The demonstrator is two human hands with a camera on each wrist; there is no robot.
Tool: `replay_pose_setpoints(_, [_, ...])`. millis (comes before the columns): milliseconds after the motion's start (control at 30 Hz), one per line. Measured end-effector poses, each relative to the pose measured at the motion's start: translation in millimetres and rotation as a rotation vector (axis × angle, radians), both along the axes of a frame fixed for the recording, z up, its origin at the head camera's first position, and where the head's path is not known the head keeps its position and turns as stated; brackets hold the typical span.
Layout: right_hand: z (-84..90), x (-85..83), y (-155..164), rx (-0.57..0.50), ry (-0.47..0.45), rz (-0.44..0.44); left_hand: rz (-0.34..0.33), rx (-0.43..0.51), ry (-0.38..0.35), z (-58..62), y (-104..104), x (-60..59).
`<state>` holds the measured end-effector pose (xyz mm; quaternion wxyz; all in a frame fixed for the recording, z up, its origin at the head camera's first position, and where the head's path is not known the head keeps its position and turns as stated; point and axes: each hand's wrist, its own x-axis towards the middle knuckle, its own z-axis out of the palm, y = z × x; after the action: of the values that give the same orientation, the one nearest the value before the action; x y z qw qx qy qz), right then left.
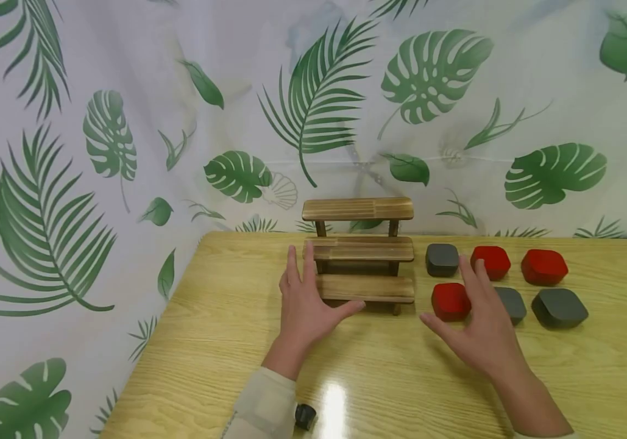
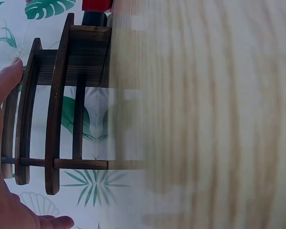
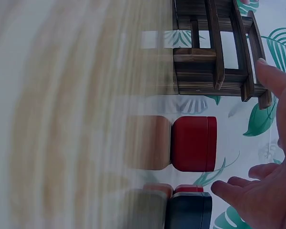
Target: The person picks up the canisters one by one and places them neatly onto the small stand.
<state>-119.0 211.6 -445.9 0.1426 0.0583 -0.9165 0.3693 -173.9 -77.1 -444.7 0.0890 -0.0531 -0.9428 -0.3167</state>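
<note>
My left hand (image 1: 306, 305) lies beside the three-step wooden rack (image 1: 361, 253), fingers spread; right hand (image 1: 483, 329) hovers over the nearest red box (image 1: 449, 300) on the table (image 1: 379, 378), fingers apart, gripping nothing — a careless reach could nudge the neighbouring grey box (image 1: 512, 303)

The place looked like a staged recording setup, not a lived-in room. A leaf-print cloth (image 1: 127, 122) hung as a backdrop behind and beside a light wood-grain table (image 1: 401, 390), closing off whatever room lay beyond. On the table stood only a small three-step wooden rack (image 1: 362, 256) and six red and grey boxes (image 1: 543, 267) set in two neat rows, like props laid out. No furniture, appliances or household clutter showed that would mark a home, kitchen or shop.
</note>
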Motion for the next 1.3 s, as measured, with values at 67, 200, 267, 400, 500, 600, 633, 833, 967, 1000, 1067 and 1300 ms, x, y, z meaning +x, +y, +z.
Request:
replay_pose_setpoints(67, [0.3,-0.2,0,-0.002,-0.005,-0.006,-0.001,0.048,-0.011,-1.4,-1,-0.4])
replay_pose_setpoints(200, [0.2,-0.3,2,-0.003,-0.014,-0.010,0.003,0.115,-0.037,-3.9,-1,-1.6])
replay_pose_setpoints(267, [-0.3,-0.5,2,-0.006,-0.011,-0.008,-0.001,0.150,-0.040,-5.1,-2,-2.3])
replay_pose_setpoints(400, [-1.4,-1.1,3,-0.011,-0.007,-0.008,-0.015,0.210,-0.043,-6.7,-2,-3.8])
replay_pose_setpoints(500, [-2.0,-1.5,3,-0.015,-0.008,-0.011,-0.027,0.233,-0.045,-7.8,-3,-5.4])
replay_pose_setpoints(600, [-2.7,-2.3,4,-0.013,-0.022,-0.014,-0.040,0.244,-0.042,-9.2,-4,-7.6])
replay_pose_setpoints(633, [-3.1,-2.7,4,-0.012,-0.028,-0.014,-0.044,0.247,-0.038,-9.8,-4,-8.4])
replay_pose_setpoints(833, [-6.4,-5.8,7,-0.003,-0.048,-0.013,-0.076,0.275,-0.019,-13.9,-5,-12.7])
replay_pose_setpoints(967, [-9.1,-8.1,7,0.009,-0.035,-0.026,-0.081,0.301,-0.021,-15.3,-5,-14.9])
replay_pose_setpoints(1000, [-10.0,-8.8,7,0.011,-0.033,-0.030,-0.078,0.306,-0.018,-15.6,-5,-15.5])
replay_pose_setpoints(1067, [-11.8,-10.3,6,0.009,-0.032,-0.039,-0.074,0.318,-0.007,-15.9,-5,-16.8])
replay_pose_setpoints(1300, [-14.6,-12.2,2,0.007,-0.060,-0.075,-0.063,0.374,0.010,-15.5,-4,-19.7])
